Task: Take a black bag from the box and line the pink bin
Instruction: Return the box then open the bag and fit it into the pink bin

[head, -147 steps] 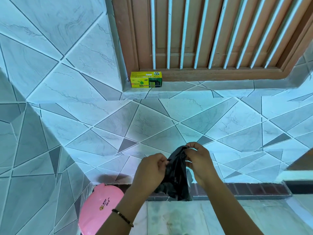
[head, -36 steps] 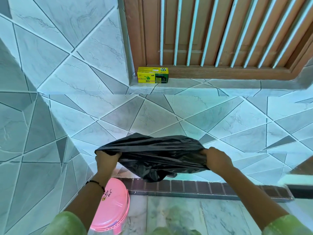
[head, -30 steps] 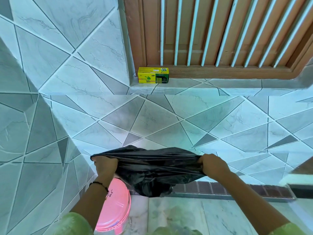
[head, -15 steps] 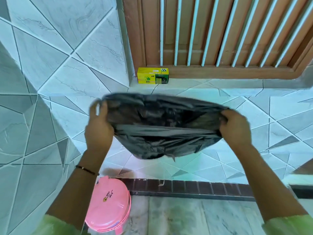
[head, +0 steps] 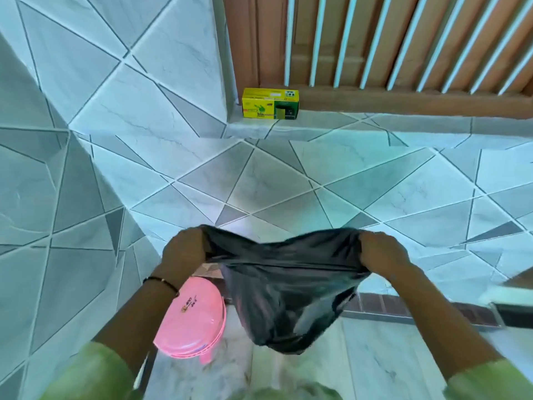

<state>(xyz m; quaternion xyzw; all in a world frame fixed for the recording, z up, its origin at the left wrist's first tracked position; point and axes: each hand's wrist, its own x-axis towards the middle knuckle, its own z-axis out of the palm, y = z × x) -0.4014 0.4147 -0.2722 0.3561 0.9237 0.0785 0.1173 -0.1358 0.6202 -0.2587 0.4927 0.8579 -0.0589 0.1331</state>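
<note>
Right now the black bag (head: 284, 298) hangs in the air between two hands, puffed out a little, with its bottom drooping down over the floor. Its top edge is pulled wide. The left hand (head: 184, 252) has its fingers curled tight around one end of that edge, and the right hand (head: 380, 255) is bunched around the other end. The pink bin (head: 191, 321) sits low down by the left arm, just beside the bag and partly behind it, and its lid looks closed. That could be trouble: I think the bag cannot go in until the lid comes up, and both hands are busy. Letting go with one hand could make the bag flop shut. The plastic looks thin, so a hard pull might rip it. Farther away, the yellow box (head: 270, 103) rests on the tiled ledge (head: 317, 128) under the wooden window (head: 403, 44).
</note>
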